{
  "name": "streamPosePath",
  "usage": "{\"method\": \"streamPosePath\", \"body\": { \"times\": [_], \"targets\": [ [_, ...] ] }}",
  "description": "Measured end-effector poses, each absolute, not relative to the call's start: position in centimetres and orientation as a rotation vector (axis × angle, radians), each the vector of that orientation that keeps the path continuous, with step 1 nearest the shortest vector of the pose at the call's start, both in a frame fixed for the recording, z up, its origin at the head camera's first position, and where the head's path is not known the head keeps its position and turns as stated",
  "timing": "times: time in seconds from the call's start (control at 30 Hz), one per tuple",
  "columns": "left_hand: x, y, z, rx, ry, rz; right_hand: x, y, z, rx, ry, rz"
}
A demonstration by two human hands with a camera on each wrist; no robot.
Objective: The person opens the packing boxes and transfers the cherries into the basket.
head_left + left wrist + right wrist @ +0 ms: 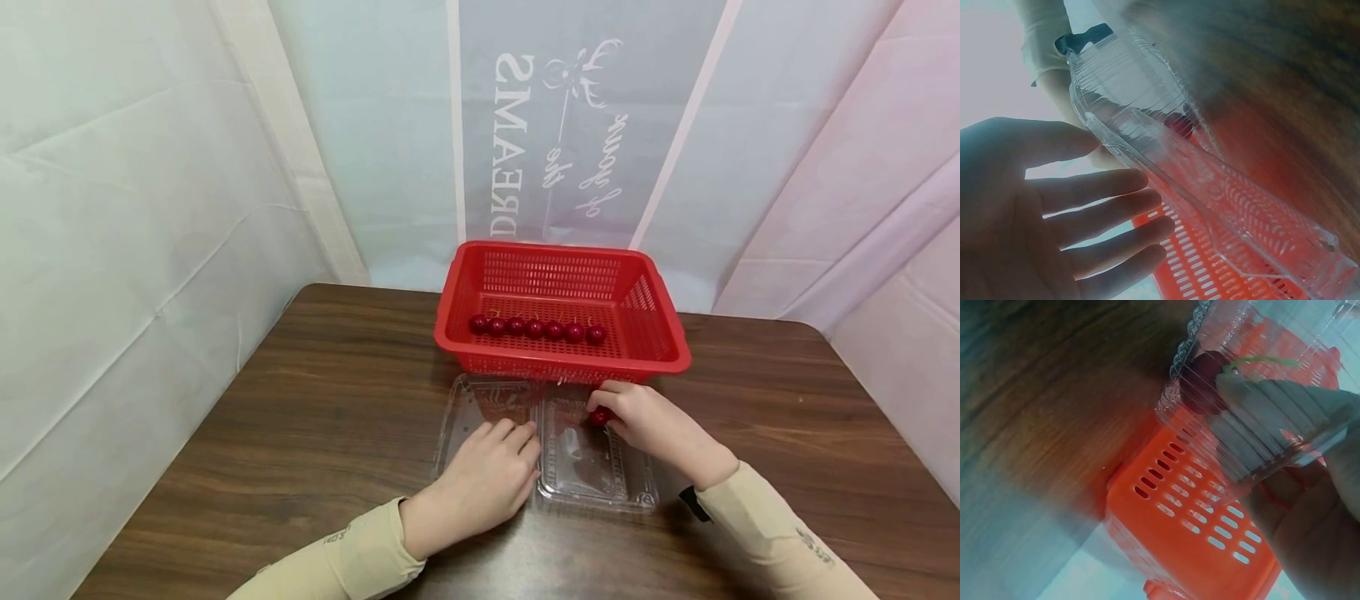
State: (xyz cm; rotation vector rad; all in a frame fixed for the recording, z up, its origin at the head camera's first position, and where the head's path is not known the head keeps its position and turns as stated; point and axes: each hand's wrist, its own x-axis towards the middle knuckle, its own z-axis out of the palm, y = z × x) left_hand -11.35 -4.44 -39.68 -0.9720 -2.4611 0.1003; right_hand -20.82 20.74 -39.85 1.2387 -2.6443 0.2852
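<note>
A clear plastic clamshell box lies unfolded on the table, its lid half on the left. My right hand reaches into the right half and pinches a dark red cherry near its far right part. Through the clear wall in the right wrist view, the cherry shows a green stem beside the fingertips. My left hand rests at the fold between the halves. In the left wrist view its fingers are extended, with the tips at the box's edge.
Just behind the box stands a red slotted plastic basket. Several stemmed cherries sit in a row inside it. The brown wood-grain table extends to both sides, and a printed curtain hangs behind.
</note>
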Motion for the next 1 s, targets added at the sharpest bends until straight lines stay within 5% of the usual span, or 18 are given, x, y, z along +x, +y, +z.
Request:
{"method": "streamPosePath", "body": {
  "times": [1.0],
  "targets": [
    [-11.34,-4.39,-39.59,-0.972,-2.471,0.104,-21.17,20.62,-39.67,1.425,-2.589,0.241]
  ]
}}
